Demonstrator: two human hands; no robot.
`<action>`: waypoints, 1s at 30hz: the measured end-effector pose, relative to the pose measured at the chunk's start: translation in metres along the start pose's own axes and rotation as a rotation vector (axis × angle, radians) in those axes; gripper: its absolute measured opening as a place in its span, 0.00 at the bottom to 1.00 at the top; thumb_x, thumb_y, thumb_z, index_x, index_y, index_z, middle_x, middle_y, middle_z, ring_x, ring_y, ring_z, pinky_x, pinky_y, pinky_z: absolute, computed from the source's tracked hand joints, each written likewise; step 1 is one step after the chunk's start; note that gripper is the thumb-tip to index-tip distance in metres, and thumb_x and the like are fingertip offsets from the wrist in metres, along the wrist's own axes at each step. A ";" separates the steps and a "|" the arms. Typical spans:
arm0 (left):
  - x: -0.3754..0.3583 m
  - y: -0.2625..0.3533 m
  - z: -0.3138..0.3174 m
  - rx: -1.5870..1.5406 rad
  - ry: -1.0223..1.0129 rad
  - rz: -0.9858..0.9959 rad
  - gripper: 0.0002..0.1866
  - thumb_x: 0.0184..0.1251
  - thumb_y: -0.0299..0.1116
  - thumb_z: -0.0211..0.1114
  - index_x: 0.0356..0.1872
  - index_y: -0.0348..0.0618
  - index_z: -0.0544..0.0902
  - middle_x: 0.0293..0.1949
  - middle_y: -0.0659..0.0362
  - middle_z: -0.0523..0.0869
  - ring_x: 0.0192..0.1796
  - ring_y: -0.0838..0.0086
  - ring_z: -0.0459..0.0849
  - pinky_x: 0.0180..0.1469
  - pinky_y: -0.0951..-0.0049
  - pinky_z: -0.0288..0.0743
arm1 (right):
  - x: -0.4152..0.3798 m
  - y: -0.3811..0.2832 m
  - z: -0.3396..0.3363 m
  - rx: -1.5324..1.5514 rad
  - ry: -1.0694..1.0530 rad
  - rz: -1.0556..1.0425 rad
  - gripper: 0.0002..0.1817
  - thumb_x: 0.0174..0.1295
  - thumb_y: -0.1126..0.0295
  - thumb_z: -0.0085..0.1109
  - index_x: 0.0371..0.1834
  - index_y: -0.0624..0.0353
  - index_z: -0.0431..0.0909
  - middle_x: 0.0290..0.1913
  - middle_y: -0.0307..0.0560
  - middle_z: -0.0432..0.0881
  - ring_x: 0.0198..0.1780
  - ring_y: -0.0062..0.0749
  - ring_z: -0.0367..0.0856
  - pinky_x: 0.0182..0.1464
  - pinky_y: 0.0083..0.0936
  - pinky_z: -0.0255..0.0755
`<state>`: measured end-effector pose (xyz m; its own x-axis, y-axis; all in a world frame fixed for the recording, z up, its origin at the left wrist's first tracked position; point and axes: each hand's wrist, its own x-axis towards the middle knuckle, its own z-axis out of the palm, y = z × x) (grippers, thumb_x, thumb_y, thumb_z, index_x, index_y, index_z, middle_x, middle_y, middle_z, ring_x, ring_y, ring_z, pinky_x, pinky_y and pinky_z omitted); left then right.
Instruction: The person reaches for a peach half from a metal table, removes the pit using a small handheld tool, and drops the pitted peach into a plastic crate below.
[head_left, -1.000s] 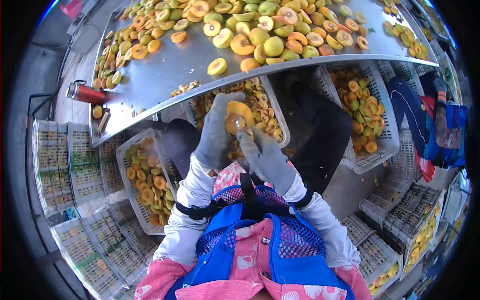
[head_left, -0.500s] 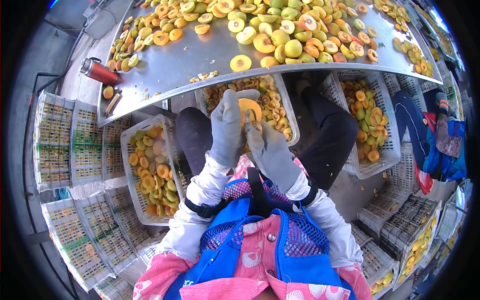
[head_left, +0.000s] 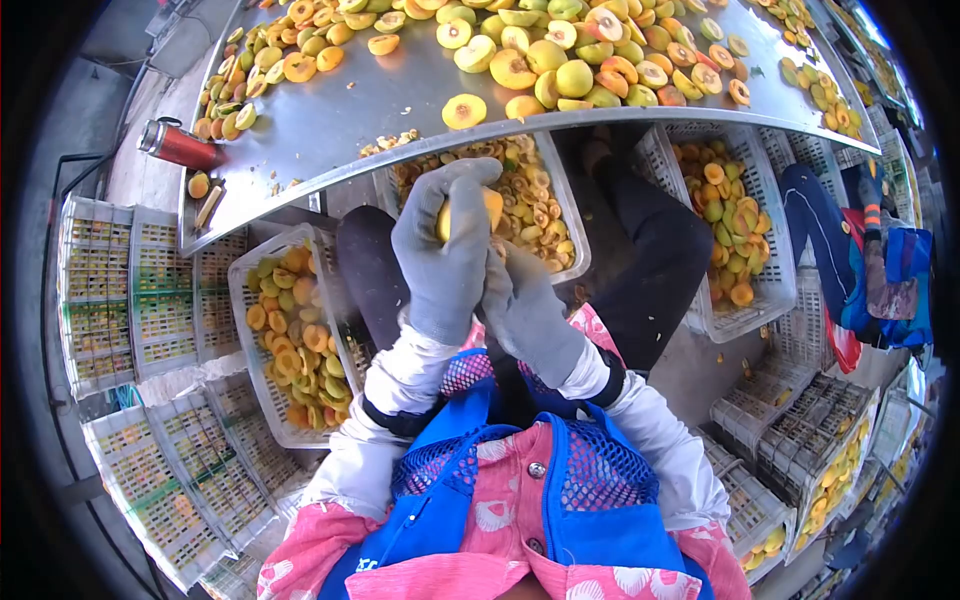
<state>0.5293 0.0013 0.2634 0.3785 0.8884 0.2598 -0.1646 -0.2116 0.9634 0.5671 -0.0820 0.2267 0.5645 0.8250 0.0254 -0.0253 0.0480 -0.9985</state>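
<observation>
While a red flask [head_left: 180, 143] sits at the left end of the metal surface [head_left: 310, 140], a white crate [head_left: 335, 285] of fruit halves [head_left: 300, 335] rests lower down, beside the person's leg [head_left: 370, 265]. Next along comes the left hand [head_left: 435, 262], gloved in grey, its grip curled close around a yellow-orange fruit piece [head_left: 493, 206]. That piece is held up near the surface's front edge, seen against the middle crate [head_left: 563, 190] of cut scraps [head_left: 535, 215] — it shows on both sides of the bent fingers [head_left: 467, 208]. It looks light, easily borne by one hand, and probably firm but fleshy: it should give a little under pressure, bruise if squeezed hard, and turn slippery where cut flesh is wet (the glove's fabric ought to help there). The best hold is likely around the outer skin, along the rounded side — a pinch on a thin cut edge could tear it. Just right of this is the right hand [head_left: 535, 320], its fingertips hidden or blurred; I cannot tell how far its grip is spread, or whether it has hold of anything. Farther right stands another crate [head_left: 740, 322] of fruit.
</observation>
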 end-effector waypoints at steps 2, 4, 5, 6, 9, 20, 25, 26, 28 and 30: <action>0.000 0.017 0.001 0.097 -0.053 -0.199 0.13 0.75 0.32 0.55 0.40 0.33 0.83 0.39 0.56 0.87 0.38 0.81 0.81 0.44 0.79 0.75 | -0.007 0.006 0.000 0.157 -0.052 -0.024 0.23 0.73 0.51 0.49 0.40 0.64 0.75 0.19 0.48 0.76 0.19 0.36 0.75 0.25 0.34 0.71; 0.008 0.009 -0.004 -0.050 -0.067 -0.295 0.15 0.76 0.36 0.53 0.40 0.33 0.84 0.37 0.56 0.87 0.32 0.81 0.80 0.35 0.80 0.76 | -0.006 -0.021 -0.010 0.263 -0.145 0.277 0.24 0.73 0.49 0.48 0.39 0.63 0.75 0.18 0.44 0.74 0.18 0.30 0.73 0.23 0.30 0.70; 0.013 0.016 -0.007 -0.137 -0.083 -0.492 0.16 0.77 0.36 0.53 0.41 0.33 0.84 0.36 0.56 0.87 0.30 0.81 0.80 0.33 0.80 0.76 | -0.002 -0.034 -0.011 0.378 -0.253 0.556 0.25 0.73 0.47 0.47 0.37 0.62 0.75 0.17 0.39 0.71 0.16 0.24 0.71 0.21 0.27 0.70; 0.015 0.015 -0.009 -0.130 -0.081 -0.487 0.16 0.77 0.36 0.53 0.41 0.33 0.84 0.36 0.56 0.87 0.30 0.81 0.80 0.33 0.80 0.76 | 0.000 -0.039 -0.007 0.346 -0.246 0.619 0.26 0.72 0.44 0.46 0.35 0.59 0.75 0.17 0.36 0.69 0.14 0.19 0.67 0.17 0.23 0.67; 0.016 0.004 -0.009 -0.233 -0.118 -0.684 0.20 0.78 0.40 0.51 0.42 0.33 0.84 0.35 0.55 0.87 0.32 0.79 0.81 0.35 0.79 0.77 | -0.004 -0.025 -0.005 0.278 -0.193 0.552 0.26 0.72 0.44 0.45 0.34 0.58 0.74 0.17 0.37 0.70 0.14 0.21 0.67 0.16 0.24 0.65; 0.002 -0.002 -0.009 -0.063 -0.042 -0.347 0.16 0.76 0.38 0.57 0.45 0.34 0.84 0.36 0.60 0.86 0.39 0.82 0.80 0.43 0.80 0.75 | 0.010 -0.036 -0.020 -0.036 -0.227 0.381 0.24 0.73 0.52 0.49 0.38 0.67 0.78 0.24 0.52 0.80 0.27 0.38 0.80 0.31 0.34 0.71; 0.013 0.000 -0.014 -0.106 -0.148 -0.425 0.16 0.75 0.38 0.58 0.44 0.32 0.84 0.35 0.59 0.86 0.37 0.81 0.81 0.41 0.80 0.76 | 0.011 -0.021 -0.025 0.019 -0.310 0.486 0.24 0.73 0.52 0.49 0.38 0.67 0.77 0.22 0.50 0.78 0.26 0.37 0.79 0.31 0.35 0.71; 0.017 0.002 -0.015 -0.161 -0.211 -0.537 0.15 0.75 0.37 0.58 0.43 0.32 0.84 0.35 0.59 0.86 0.36 0.80 0.81 0.41 0.80 0.76 | 0.010 -0.014 -0.023 -0.092 -0.236 0.250 0.25 0.74 0.51 0.47 0.37 0.66 0.77 0.21 0.47 0.76 0.24 0.34 0.77 0.28 0.34 0.70; 0.015 0.011 -0.007 -0.152 -0.168 -0.515 0.15 0.74 0.37 0.59 0.43 0.32 0.84 0.34 0.58 0.85 0.35 0.80 0.81 0.40 0.80 0.76 | 0.010 -0.028 -0.024 -0.191 -0.148 0.011 0.26 0.74 0.50 0.46 0.36 0.66 0.76 0.20 0.43 0.74 0.21 0.30 0.75 0.26 0.33 0.69; 0.012 0.012 -0.006 -0.147 -0.109 -0.504 0.15 0.74 0.37 0.59 0.42 0.33 0.84 0.34 0.58 0.85 0.34 0.80 0.81 0.40 0.79 0.76 | 0.005 -0.066 -0.034 0.307 -0.380 0.637 0.28 0.73 0.44 0.43 0.33 0.60 0.72 0.17 0.37 0.68 0.16 0.24 0.67 0.20 0.30 0.66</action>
<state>0.5264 0.0122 0.2776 0.5346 0.8161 -0.2197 -0.0605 0.2963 0.9532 0.5993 -0.1001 0.2910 0.0472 0.8786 -0.4752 -0.5053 -0.3893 -0.7701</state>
